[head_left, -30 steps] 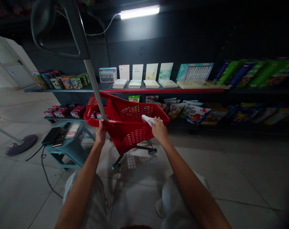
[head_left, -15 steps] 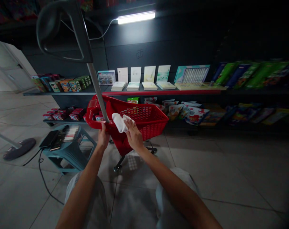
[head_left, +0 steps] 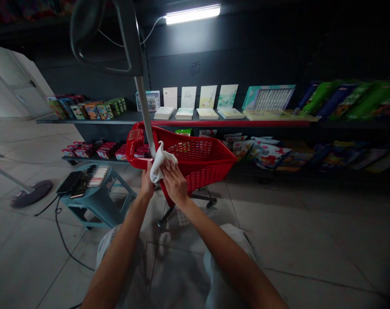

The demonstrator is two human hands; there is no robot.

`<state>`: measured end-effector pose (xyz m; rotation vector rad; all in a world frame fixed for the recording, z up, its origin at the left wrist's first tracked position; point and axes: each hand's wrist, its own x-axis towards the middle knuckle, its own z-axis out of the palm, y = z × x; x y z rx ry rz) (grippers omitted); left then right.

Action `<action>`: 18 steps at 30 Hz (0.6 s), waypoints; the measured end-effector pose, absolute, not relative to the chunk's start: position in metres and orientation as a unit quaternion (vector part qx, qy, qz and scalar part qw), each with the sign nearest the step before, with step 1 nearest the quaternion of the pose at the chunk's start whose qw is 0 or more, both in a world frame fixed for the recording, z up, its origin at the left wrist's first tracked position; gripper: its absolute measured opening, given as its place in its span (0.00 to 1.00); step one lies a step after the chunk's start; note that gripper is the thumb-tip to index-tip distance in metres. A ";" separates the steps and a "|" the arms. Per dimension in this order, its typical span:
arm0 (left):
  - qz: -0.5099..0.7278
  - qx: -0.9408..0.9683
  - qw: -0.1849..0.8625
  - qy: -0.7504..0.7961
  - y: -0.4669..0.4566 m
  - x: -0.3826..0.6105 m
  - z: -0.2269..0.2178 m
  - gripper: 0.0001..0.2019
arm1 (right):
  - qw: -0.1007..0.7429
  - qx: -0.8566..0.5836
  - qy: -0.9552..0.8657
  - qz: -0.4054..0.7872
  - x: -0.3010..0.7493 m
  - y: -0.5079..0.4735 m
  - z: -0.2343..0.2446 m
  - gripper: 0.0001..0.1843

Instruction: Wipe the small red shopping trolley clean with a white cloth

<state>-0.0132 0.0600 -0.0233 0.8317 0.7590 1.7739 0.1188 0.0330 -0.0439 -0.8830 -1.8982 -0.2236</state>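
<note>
- R hand [head_left: 176, 184] is holding a white cloth [head_left: 161, 165] against the near side of the red cart [head_left: 211, 174], fingers reaching almost straight over it & lying close tog; thumb is hiding from view
- L hand [head_left: 146, 182] is touching the cart just under its rim, right beside the cloth, thumb pointing up; its fingers are hiding, so can't tell if they're curling round or lying flat
- both hands are sitting v close tog, cloth partly covering the gap btwn them
- cart is standing on the tiled floor [head_left: 294, 240] in front of the shelving, btwn the person's knees & the goods
- metal pole [head_left: 145, 107] w/ a dark loop handle [head_left: 134, 51] up top is coming down to the cart's near rim, close to the cloth; can't tell how it's fixed
- blue-green stool [head_left: 101, 201] is standing left of the cart, bearing a dark flat item [head_left: 69, 183] & a pixelated thing
- round dark base [head_left: 32, 194] w/ a thin pole is resting on the floor, far left
- upper shelf [head_left: 230, 123] is holding books [head_left: 208, 98], small boxes [head_left: 100, 110] & green/blue packs [head_left: 339, 101]
- snack bags [head_left: 269, 155] are lying below, behind & right of the cart
- light tube [head_left: 193, 14] is glowing above
</note>
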 end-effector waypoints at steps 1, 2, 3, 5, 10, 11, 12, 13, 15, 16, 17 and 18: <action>0.740 0.337 0.483 0.323 0.059 -0.012 -0.021 0.23 | 0.489 -0.366 -0.787 -0.091 0.121 0.033 -0.042 0.30; 0.747 0.335 0.470 0.331 0.057 -0.011 -0.019 0.22 | 0.485 -0.366 -0.789 -0.088 0.123 0.034 -0.041 0.29; 0.753 0.333 0.456 0.337 0.055 -0.010 -0.019 0.21 | 0.483 -0.366 -0.791 -0.085 0.124 0.034 -0.042 0.29; 0.764 0.330 0.433 0.345 0.051 -0.006 -0.021 0.21 | 0.486 -0.365 -0.791 -0.077 0.126 0.035 -0.045 0.28; 0.775 0.329 0.384 0.379 0.041 0.011 -0.040 0.16 | 0.481 -0.348 -0.803 -0.052 0.124 0.040 -0.063 0.26; 0.778 0.336 0.371 0.380 0.040 0.014 -0.043 0.15 | 0.479 -0.348 -0.805 -0.045 0.124 0.041 -0.065 0.25; 0.779 0.346 0.360 0.378 0.038 0.017 -0.045 0.16 | 0.478 -0.350 -0.805 -0.039 0.124 0.041 -0.066 0.24; 0.778 0.360 0.352 0.376 0.036 0.019 -0.046 0.17 | 0.479 -0.352 -0.803 -0.032 0.123 0.041 -0.066 0.24; 0.771 0.394 0.333 0.374 0.032 0.022 -0.046 0.21 | 0.486 -0.352 -0.800 -0.019 0.123 0.041 -0.065 0.24; 0.764 0.411 0.324 0.377 0.029 0.022 -0.046 0.23 | 0.489 -0.349 -0.799 -0.013 0.123 0.041 -0.064 0.23; 0.756 0.428 0.312 0.384 0.027 0.022 -0.046 0.25 | 0.493 -0.347 -0.798 -0.008 0.123 0.041 -0.064 0.23; 0.747 0.443 0.300 0.394 0.024 0.022 -0.046 0.27 | 0.495 -0.347 -0.797 -0.004 0.122 0.041 -0.063 0.22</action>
